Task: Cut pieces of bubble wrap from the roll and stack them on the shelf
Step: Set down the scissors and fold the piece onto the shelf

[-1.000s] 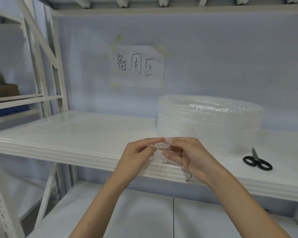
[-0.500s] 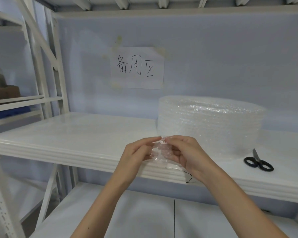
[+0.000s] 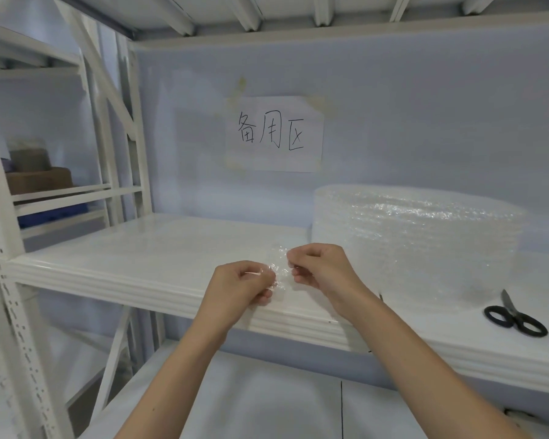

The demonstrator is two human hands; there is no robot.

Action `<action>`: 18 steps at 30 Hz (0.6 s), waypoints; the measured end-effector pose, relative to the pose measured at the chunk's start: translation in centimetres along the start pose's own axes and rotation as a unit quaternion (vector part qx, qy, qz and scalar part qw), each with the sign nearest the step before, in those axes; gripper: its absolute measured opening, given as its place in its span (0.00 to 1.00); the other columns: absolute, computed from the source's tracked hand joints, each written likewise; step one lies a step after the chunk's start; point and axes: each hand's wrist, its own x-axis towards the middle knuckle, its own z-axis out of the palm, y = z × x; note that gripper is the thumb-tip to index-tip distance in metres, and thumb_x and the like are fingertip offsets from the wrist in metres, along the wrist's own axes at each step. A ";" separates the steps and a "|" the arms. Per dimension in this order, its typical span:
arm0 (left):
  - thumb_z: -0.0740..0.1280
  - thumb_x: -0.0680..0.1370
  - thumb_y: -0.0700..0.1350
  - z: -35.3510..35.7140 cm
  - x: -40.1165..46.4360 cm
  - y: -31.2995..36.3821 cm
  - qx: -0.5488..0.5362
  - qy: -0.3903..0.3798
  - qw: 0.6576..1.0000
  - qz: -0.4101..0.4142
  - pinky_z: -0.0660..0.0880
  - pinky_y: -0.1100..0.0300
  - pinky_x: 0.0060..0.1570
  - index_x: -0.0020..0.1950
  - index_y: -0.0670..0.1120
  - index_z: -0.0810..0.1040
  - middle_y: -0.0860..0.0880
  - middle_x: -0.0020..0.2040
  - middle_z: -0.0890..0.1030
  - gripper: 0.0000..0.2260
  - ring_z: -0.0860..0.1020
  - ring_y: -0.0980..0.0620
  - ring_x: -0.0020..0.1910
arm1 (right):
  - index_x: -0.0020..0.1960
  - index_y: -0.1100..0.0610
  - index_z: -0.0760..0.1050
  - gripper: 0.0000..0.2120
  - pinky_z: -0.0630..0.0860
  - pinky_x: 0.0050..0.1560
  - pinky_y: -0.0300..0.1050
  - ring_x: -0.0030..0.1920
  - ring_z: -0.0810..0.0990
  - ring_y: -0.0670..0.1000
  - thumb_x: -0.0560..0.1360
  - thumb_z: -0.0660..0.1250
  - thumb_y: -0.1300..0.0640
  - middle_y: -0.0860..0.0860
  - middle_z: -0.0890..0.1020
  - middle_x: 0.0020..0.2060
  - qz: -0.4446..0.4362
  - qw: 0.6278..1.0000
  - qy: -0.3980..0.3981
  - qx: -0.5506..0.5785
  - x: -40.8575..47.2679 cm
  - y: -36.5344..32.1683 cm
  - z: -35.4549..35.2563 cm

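Left hand (image 3: 246, 285) and right hand (image 3: 317, 269) each pinch one side of a small bubble wrap piece (image 3: 278, 270), both grips closed on it, held just above the shelf (image 3: 146, 248) front edge. The roll (image 3: 415, 245) stands on the shelf just right, scissors (image 3: 514, 316) beyond. Judged best: spread the piece flat, lay it on bare shelf clear of the roll

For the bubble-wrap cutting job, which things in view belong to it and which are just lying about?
In the job: small clear bubble wrap piece, pinched by left hand and right hand; big clear bubble wrap roll; black-handled scissors; white metal shelf.

Lying about: handwritten paper sign; brown cardboard box.
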 end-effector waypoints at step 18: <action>0.66 0.73 0.51 -4.3 2.9 -2.3 0.374 0.159 0.914 -0.003 0.62 0.54 0.50 0.52 0.58 0.80 0.58 0.43 0.80 0.09 0.75 0.49 0.54 | 0.49 0.60 0.76 0.11 0.65 0.22 0.36 0.21 0.71 0.49 0.68 0.70 0.59 0.61 0.81 0.44 0.000 0.978 0.018 -0.206 5.1 2.9 6.2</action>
